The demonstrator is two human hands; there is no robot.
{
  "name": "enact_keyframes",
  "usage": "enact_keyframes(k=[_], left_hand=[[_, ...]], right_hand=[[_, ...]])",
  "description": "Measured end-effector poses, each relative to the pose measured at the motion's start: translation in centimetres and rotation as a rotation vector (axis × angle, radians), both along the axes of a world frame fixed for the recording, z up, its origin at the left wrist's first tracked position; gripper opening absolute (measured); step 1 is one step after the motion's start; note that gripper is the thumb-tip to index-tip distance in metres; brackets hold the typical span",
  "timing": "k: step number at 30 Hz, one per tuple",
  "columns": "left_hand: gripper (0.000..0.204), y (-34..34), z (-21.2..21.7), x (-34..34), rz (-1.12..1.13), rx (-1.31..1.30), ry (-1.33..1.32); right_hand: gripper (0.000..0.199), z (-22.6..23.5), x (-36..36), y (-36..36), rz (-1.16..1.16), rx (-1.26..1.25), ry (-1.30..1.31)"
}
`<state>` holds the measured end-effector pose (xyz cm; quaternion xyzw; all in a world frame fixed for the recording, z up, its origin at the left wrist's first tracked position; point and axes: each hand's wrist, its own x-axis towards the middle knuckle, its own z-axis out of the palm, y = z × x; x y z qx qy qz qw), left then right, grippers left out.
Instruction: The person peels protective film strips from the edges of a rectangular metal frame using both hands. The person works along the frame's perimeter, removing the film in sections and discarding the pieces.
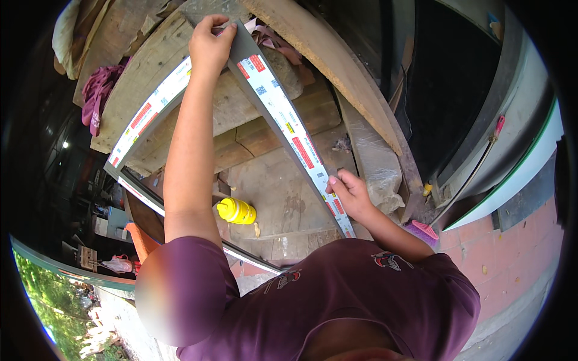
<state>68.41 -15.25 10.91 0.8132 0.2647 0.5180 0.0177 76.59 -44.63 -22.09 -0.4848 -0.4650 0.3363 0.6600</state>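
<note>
We stretch our left arm (191,156) nearly straight toward the far edge of the tabletop (289,204), forearm bare. Our left grip (209,49) is closed, its back facing up, fingers curled over and thumb reaching out toward the right edge. Our right arm (394,231) is bent and kept closer to our body, its bare forearm slanting forward and inward at the right edge. Our right grip (353,196) pinches, thumb pointing forward and left, fingers bent and partly hidden.

A yellow container (236,211) rests on a worn wooden surface (289,207)
</note>
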Motion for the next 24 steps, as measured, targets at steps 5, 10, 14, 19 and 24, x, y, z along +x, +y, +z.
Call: enact_keyframes(k=[5, 10, 14, 19, 24], left_hand=[[0.017, -1.6, 0.7, -0.7, -0.024, 0.331, 0.178], [0.011, -1.2, 0.7, -1.1, 0.011, 0.519, 0.245], [0.011, -1.2, 1.5, -1.0, 0.081, 0.775, 0.364], [0.015, -0.9, 1.9, -0.6, 0.174, 0.920, 0.534], [0.016, -0.5, 1.4, -3.1, 0.138, 0.993, 0.571]], right_hand=[[0.024, -0.4, -0.2, 0.4, -0.056, 0.059, -0.028], [0.023, -0.6, 0.0, 0.5, -0.059, 0.040, -0.035], [0.023, -0.9, 0.1, 0.6, -0.046, 0.041, -0.018], [0.024, -0.8, 0.1, 0.5, 0.002, -0.005, -0.004], [0.025, -1.1, 0.0, 0.3, 0.010, -0.026, -0.038]])
